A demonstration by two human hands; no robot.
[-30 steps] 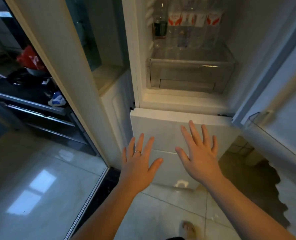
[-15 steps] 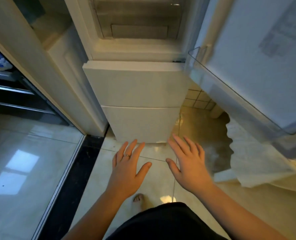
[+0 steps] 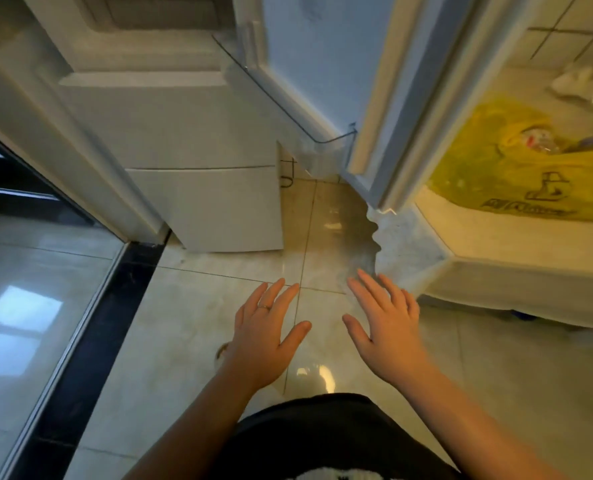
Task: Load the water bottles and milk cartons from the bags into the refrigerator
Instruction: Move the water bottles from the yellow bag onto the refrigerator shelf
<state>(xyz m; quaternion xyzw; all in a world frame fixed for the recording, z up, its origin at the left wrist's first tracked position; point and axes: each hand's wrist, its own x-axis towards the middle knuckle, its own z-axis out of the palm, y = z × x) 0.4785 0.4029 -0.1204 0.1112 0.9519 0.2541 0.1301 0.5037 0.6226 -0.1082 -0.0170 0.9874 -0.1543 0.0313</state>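
At the far left of my view a dark threshold strip (image 3: 115, 306) divides the glossy floor, and just beside it stands the refrigerator (image 3: 191, 133) with its lower drawers shut and the upper compartment open above them — I can only make out the bottom of a clear crisper up there, so I cannot tell from here what is already loaded. In front of it, low over the tiles, my left hand (image 3: 264, 337) hovers palm down with the fingers spread and a ring on one of them; it holds nothing. Just beside it my right hand (image 3: 388, 327) is splayed the same way, also empty, which I read as being between loads, both hands free for the next pick. Further right the refrigerator door (image 3: 392, 98) stands swung wide, presumably left that way so I need not reopen it with full hands. Past the door, on a pale table (image 3: 496, 251), lies the yellow bag (image 3: 517, 168), slumped open with some packaging showing at its mouth — too blurred to say bottle or carton. A white bag (image 3: 586, 81) sits behind it.
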